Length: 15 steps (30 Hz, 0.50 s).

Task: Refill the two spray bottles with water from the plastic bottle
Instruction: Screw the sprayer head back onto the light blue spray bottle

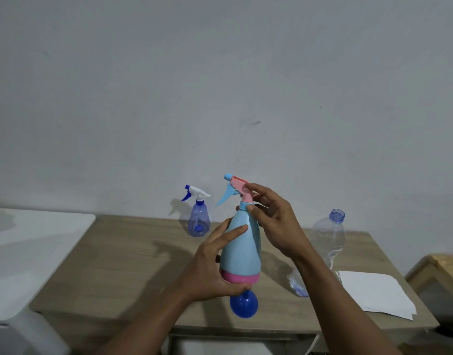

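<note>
The left hand (210, 272) grips the blue spray bottle (242, 249) low; the right hand (274, 221), above it, pinches the collar (243, 205); best to twist only there, body held upright

One head-worn view (wide-angle) looks forward and, it seems, only slightly down across the bench (105, 265), with the wall (220, 73) at 12 o'clock. The left hand (212, 267) and right hand (274, 221) sit close, at centre.

Both forearms bare to the bottom edge of frame; left hand (213, 267) & right hand (274, 221) bare too (lower centre, slender fingers).
</note>
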{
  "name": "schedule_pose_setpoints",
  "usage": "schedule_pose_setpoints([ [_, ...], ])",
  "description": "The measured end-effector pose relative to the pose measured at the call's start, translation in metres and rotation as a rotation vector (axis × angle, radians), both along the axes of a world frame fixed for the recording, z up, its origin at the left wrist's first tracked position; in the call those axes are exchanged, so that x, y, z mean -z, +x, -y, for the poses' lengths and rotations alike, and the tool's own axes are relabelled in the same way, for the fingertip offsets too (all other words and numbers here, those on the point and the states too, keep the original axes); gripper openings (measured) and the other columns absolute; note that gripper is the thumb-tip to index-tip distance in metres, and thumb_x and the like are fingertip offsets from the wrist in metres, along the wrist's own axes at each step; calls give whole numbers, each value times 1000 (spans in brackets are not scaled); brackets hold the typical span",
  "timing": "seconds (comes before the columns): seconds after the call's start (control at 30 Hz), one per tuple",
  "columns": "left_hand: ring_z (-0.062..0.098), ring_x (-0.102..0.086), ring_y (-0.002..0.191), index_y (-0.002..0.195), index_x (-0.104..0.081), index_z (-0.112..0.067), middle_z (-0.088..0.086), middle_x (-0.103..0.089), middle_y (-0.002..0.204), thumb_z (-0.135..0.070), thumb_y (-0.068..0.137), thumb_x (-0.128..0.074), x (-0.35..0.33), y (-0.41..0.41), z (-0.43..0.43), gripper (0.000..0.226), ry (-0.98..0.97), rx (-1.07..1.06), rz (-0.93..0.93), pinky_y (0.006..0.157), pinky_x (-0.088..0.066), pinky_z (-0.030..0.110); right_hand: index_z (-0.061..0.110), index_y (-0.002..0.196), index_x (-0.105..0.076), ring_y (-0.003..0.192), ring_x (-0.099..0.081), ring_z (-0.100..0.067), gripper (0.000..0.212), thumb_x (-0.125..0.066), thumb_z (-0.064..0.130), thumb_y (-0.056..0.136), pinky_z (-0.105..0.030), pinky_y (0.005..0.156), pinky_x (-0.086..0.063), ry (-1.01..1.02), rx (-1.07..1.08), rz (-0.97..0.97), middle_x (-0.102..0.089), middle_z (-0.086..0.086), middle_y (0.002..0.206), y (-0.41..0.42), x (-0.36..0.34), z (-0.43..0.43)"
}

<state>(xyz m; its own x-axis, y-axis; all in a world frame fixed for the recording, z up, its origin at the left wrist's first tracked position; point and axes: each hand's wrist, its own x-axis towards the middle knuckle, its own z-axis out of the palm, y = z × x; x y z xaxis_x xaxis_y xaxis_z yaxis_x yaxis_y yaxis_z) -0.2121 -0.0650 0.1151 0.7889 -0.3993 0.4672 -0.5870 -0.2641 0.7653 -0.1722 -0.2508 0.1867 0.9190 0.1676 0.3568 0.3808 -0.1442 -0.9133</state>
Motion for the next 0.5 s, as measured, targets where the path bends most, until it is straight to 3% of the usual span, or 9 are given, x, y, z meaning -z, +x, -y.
schedule_pose_setpoints([
  [0.17, 4, -35, 140, 147, -37, -39, -32, -20, 154, -30, 60, -95, 0, 2, -1, 105, 31, 11, -8, 86, -53, 16, 25, 122, -68, 102, -67, -25, 33, -69, 9, 93, -47, 92, -58, -2, 55, -1, -70, 5, 115, 3, 3, -1],
  [0.33, 2, -35, 139, 145, -35, -47, -30, -19, 154, -27, 60, -95, -4, 5, -2, 106, 25, 13, -10, 85, -51, 13, 27, 123, -67, 107, -66, -12, 30, -53, 11, 102, -32, 92, -55, -33, 52, 11, -70, 9, 116, 1, 4, -4],
  [0.4, 4, -36, 139, 144, -36, -48, -27, -21, 155, -26, 59, -96, -5, 6, -2, 107, 22, 4, -4, 84, -51, 13, 27, 124, -68, 108, -67, -16, 31, -55, 10, 102, -32, 94, -55, -43, 59, 29, -72, 7, 115, 3, 1, -3],
  [0.5, 8, -36, 140, 146, -35, -46, -22, -20, 157, -29, 60, -96, -1, 8, -2, 106, 39, 0, 5, 87, -52, 15, 39, 113, -68, 101, -65, -8, 32, -63, 11, 97, -17, 87, -53, -106, 99, 83, -72, 10, 107, 2, -3, -4],
])
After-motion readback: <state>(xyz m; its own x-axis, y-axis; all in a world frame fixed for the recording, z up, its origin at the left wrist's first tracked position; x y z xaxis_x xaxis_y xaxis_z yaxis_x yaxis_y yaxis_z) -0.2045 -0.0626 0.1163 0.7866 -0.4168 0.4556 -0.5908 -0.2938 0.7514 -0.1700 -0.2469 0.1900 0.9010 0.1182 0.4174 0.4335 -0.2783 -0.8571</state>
